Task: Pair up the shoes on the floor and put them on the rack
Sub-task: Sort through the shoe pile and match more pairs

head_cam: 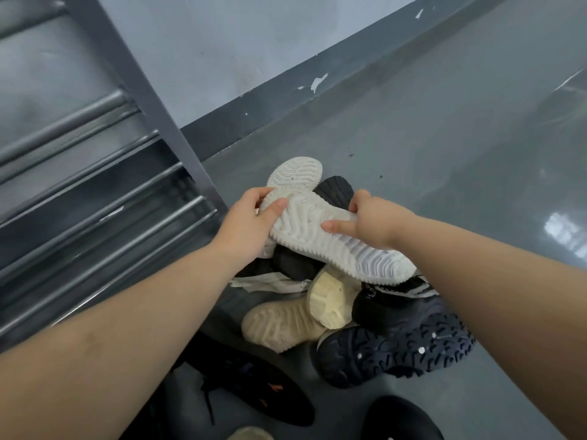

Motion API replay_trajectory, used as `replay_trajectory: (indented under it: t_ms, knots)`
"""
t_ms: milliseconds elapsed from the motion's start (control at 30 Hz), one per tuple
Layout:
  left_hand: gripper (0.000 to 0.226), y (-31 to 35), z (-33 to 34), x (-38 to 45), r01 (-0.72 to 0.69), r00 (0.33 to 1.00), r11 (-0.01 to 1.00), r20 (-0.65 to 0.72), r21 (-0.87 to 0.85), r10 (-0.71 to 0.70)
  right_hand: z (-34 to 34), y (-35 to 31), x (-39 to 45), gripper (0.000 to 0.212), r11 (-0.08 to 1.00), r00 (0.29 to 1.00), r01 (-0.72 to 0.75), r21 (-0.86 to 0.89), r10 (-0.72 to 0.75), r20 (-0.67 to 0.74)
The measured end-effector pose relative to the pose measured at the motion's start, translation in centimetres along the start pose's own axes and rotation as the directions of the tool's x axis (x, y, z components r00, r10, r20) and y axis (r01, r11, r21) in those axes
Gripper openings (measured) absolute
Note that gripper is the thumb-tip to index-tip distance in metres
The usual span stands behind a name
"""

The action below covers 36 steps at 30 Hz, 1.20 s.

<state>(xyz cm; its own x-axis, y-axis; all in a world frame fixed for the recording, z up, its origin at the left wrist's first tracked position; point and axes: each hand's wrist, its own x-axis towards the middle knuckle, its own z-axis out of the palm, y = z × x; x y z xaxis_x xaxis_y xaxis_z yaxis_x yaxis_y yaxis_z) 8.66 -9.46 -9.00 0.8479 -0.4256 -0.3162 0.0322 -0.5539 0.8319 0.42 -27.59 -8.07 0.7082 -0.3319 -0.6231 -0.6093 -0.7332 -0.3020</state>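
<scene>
A pile of shoes lies on the grey floor beside the dark metal rack. On top, sole up, is a white-soled shoe. My left hand grips its left side, thumb on the sole. My right hand holds its right edge, one finger lying across the tread. Below it lie a beige-soled shoe, a cream-heeled shoe and a dark navy lugged-sole shoe. A black sole peeks out behind the white one.
A black shoe with orange marks and another black shoe lie near the bottom edge. The rack's bars run along the left. A wall with a dark skirting stands behind the pile. Open grey floor stretches to the right.
</scene>
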Motion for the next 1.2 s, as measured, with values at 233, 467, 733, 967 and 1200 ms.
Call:
replay_trajectory:
  t_ms: [233,467,733,967,1200]
  knots:
    - [0.041,-1.6,-3.9,-7.5,0.011,0.999,0.991,0.046,-0.135,-0.005,1.7,-2.9,-5.4,0.070,0.936,0.956,0.250,-0.247,-0.279,-0.090]
    - [0.008,-4.3,-11.4,-18.5,-0.055,0.994,0.992,-0.099,-0.112,0.044,3.2,-11.0,-14.3,0.073,0.802,0.874,0.443,-0.401,-0.486,-0.006]
    - [0.017,-6.7,-22.2,-28.5,-0.053,0.983,0.998,-0.178,-0.030,0.047,4.2,-21.8,-24.0,0.065,0.635,0.783,0.542,-0.550,-0.620,0.056]
    - [0.029,-7.6,-25.0,-34.7,-0.140,0.899,0.987,-0.408,0.076,0.159,9.8,-26.1,-27.5,0.070,0.734,0.786,0.552,-0.395,-0.617,-0.049]
    - [0.041,-8.4,-24.9,-34.8,-0.142,0.807,0.989,-0.574,0.038,0.138,13.1,-27.6,-30.0,0.080,0.907,0.914,0.344,0.243,-0.264,-0.307]
